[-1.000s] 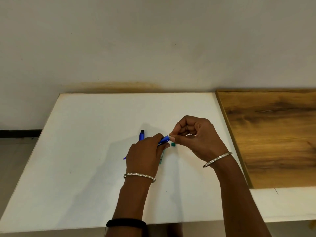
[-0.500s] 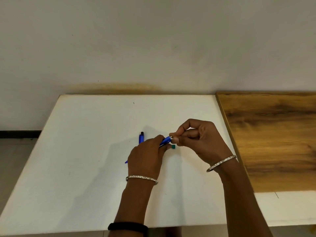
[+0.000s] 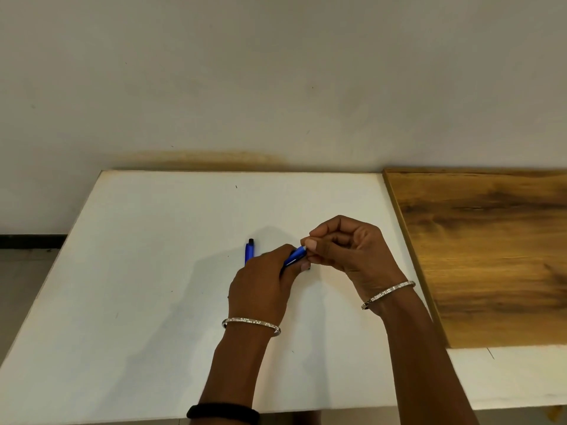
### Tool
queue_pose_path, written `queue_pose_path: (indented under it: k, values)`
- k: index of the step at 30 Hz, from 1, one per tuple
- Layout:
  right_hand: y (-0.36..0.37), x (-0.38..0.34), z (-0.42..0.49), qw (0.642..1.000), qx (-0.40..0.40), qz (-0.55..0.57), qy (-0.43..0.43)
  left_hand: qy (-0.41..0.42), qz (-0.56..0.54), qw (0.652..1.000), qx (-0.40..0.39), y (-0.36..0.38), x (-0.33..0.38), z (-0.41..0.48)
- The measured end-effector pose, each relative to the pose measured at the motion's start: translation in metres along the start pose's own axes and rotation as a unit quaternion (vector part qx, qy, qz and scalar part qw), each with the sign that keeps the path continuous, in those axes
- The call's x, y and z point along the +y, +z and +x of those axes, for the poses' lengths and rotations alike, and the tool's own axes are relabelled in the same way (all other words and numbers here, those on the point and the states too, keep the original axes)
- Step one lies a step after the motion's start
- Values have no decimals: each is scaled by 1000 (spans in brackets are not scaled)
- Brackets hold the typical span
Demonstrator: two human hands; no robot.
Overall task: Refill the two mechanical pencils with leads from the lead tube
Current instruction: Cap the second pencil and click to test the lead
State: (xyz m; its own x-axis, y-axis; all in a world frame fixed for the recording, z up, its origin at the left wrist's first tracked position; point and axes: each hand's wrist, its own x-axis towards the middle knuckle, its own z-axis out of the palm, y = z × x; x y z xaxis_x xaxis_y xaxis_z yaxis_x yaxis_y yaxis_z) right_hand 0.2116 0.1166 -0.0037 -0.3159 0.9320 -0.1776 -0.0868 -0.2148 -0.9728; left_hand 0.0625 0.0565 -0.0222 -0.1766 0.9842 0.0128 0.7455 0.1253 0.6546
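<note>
My left hand (image 3: pixel 264 283) is closed around a blue mechanical pencil (image 3: pixel 295 256), whose top end points up and right. My right hand (image 3: pixel 346 250) pinches at that open end with thumb and forefinger; what it pinches is too small to make out. A second blue pencil (image 3: pixel 249 250) with a black tip lies on the white table (image 3: pixel 138 271), just behind my left hand and partly hidden by it. A small dark-green piece (image 3: pixel 309 268) peeks out under my right fingers. The lead tube is hidden.
A wooden board (image 3: pixel 491 256) covers the table's right side, its edge close to my right wrist. A plain wall rises behind the table. The floor shows past the table's left edge.
My hands have stayed together on the pencil. My right hand has closed in over the pencil's end and now covers most of the green piece.
</note>
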Motion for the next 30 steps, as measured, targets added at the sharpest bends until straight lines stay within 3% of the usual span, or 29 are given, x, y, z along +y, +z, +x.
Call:
queue_pose_path:
  k: [4, 7, 10, 17, 23, 26, 28, 30]
  values:
    - [-2, 5, 3, 999, 32, -14, 5, -5, -4, 1000, 12, -1, -1, 0]
    - [-11, 10, 4, 983, 168, -75, 2, -18, -40, 999, 28, -2, -1, 1]
    - [-19, 18, 7, 938, 263, -227, -7, -32, -80, 995, 46, -4, -7, 3]
    - [-2, 30, 12, 896, 147, -419, -1, -35, -73, 995, 58, -3, -7, 2]
    - [6, 40, 16, 852, 134, -505, -2, -41, -119, 991, 50, -3, -1, 2]
    - [6, 37, 17, 875, 169, -453, -16, -40, -113, 992, 38, -3, -3, 3]
    - [6, 30, 16, 926, 194, -323, -35, -42, -106, 993, 28, -5, -4, 3]
    - [8, 21, 13, 975, 168, -143, -38, -37, -95, 995, 22, -5, -5, 3]
